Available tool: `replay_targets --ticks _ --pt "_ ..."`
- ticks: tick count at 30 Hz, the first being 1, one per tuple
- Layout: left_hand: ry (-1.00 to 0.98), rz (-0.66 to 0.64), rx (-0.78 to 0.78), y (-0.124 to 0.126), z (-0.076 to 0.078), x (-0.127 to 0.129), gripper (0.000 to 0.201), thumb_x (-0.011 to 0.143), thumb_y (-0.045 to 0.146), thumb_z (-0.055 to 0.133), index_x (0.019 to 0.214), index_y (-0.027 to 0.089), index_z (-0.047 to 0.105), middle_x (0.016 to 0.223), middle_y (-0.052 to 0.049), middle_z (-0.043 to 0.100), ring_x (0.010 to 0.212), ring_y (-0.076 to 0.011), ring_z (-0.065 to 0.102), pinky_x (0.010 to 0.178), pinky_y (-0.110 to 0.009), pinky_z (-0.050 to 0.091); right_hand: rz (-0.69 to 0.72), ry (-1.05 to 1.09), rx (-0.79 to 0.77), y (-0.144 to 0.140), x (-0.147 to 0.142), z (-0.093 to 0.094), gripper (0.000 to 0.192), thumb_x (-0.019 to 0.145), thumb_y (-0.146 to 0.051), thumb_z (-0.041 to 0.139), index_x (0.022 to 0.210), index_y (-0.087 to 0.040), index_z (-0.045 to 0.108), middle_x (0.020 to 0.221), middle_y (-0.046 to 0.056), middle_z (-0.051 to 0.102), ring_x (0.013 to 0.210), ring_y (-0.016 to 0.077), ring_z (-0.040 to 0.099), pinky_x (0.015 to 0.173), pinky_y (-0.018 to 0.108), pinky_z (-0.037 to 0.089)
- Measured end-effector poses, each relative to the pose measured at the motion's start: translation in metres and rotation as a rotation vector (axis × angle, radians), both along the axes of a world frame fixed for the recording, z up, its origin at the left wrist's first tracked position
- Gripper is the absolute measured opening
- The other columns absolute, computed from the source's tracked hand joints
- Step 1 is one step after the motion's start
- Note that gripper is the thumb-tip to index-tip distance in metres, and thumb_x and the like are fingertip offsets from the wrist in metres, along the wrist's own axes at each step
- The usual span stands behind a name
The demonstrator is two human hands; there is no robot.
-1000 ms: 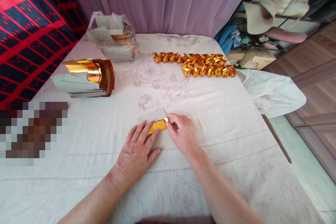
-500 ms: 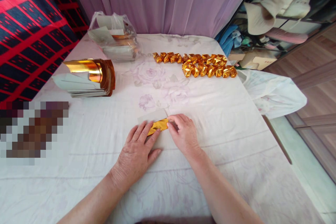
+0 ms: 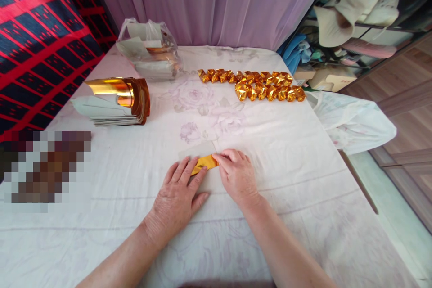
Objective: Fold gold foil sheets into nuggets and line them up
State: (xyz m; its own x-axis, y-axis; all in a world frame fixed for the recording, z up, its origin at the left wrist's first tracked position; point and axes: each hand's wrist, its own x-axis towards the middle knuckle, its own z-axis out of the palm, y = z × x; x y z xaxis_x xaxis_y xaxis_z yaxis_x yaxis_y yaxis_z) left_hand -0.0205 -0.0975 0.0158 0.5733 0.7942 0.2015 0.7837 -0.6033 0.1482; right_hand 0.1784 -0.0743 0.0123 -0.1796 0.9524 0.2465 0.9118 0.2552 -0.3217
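Observation:
A folded strip of gold foil paper point(image 3: 206, 162) lies slantwise on the cloth before me, its pale backing point(image 3: 197, 150) showing along the far side. My left hand point(image 3: 180, 189) rests flat with its fingers stretched out, pressing the strip's left part down. At the strip's right end, my right hand point(image 3: 238, 173) pinches the corner between thumb and forefinger, the other fingers curled in. Farther back, two rows of folded gold paper pieces point(image 3: 270, 92) sit side by side.
A fanned stack of gold-and-white paper sheets point(image 3: 111, 103) stands at the left. Behind it is a clear plastic bag point(image 3: 148, 49) with more sheets. A whitish plastic bag point(image 3: 357, 119) hangs by the table's right edge, below shelves with hats point(image 3: 337, 22).
My right thumb and forefinger have shifted slightly on the strip's right end, which now looks flatter. My left hand stays pressed in place. The whole view has moved a little.

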Motion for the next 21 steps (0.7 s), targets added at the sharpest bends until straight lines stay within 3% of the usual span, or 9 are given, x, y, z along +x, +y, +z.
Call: replay_targets --ticks 21 --pt "-0.002 0.007 -0.005 0.0001 -0.0002 0.0003 0.05 0.095 0.045 0.051 0.137 0.019 0.055 0.15 -0.015 0.045 0.138 -0.0339 0.041 0.11 -0.054 0.037 -0.07 -0.027 0.038 -0.001 -0.0055 0.0006 0.023 0.092 -0.027 0.056 0.108 -0.022 0.072 0.098 0.006 0.068 0.085 0.021 0.058 0.074 0.035 0.039"
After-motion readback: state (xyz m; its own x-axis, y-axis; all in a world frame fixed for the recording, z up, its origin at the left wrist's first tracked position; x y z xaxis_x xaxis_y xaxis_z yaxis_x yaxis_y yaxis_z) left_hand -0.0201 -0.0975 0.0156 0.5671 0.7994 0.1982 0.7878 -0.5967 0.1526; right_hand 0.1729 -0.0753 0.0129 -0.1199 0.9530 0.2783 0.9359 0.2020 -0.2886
